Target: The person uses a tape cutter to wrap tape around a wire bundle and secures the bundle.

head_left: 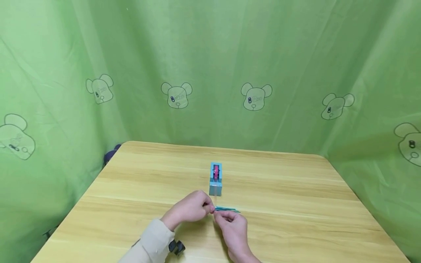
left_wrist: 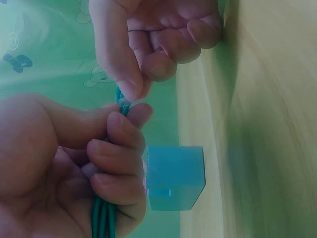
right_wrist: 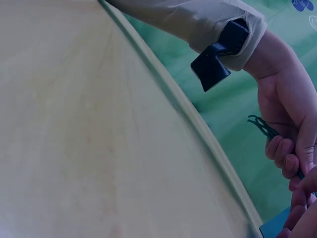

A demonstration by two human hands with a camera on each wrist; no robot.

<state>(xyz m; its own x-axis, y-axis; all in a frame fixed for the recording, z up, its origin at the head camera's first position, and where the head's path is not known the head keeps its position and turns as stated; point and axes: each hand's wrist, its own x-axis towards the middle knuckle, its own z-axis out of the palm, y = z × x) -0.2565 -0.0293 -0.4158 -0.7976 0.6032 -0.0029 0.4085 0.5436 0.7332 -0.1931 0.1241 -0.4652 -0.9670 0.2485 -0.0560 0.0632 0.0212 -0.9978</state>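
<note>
My left hand (head_left: 194,207) grips a bundle of thin green wire-like strands (left_wrist: 102,218), their loose ends poking out below its curled fingers. Thumb and fingertips of my right hand (head_left: 234,231) pinch a clear piece, apparently tape (left_wrist: 124,103), against the strands just beyond the left fingertips. Both hands nearly touch above the table. In the head view, the far part of the bundle (head_left: 227,209) extends to the right. Just beyond the hands stands a light blue tape dispenser (head_left: 215,185) with a pink roll core.
The wooden table (head_left: 289,190) has rounded far corners. Green curtains (head_left: 213,44) with bear-head drawings surround it. A black wrist camera (right_wrist: 218,54) is attached by the left sleeve cuff. Something dark purple (head_left: 110,155) shows past the table's left edge.
</note>
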